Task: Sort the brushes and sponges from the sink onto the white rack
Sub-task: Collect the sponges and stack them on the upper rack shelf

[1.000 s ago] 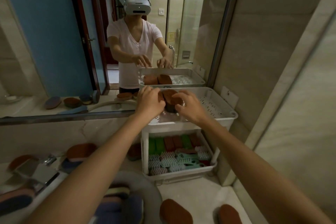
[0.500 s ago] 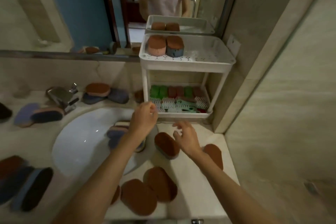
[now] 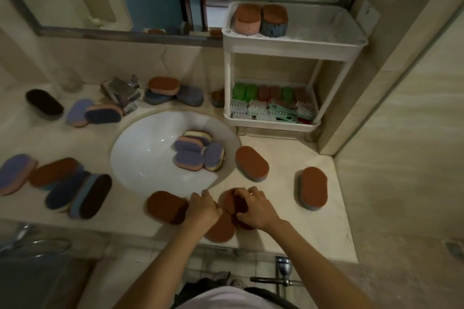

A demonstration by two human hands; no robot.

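Two brown oval sponges [image 3: 221, 231] | right fingers [image 3: 247, 192] grip one | left fingers [image 3: 206, 194] unclear

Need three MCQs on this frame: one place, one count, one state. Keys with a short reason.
1. Where is the pile of purple-topped sponges? A) in the sink B) on the floor C) on the faucet
2. Sponges on the top shelf of the white rack? A) one B) two C) four
3. The right hand? A) open in the air B) grips a brown sponge C) holds a brush
Key: 1 A, they lie in its white bowl; 2 B, two stand side by side; 3 B, fingers curl round it.
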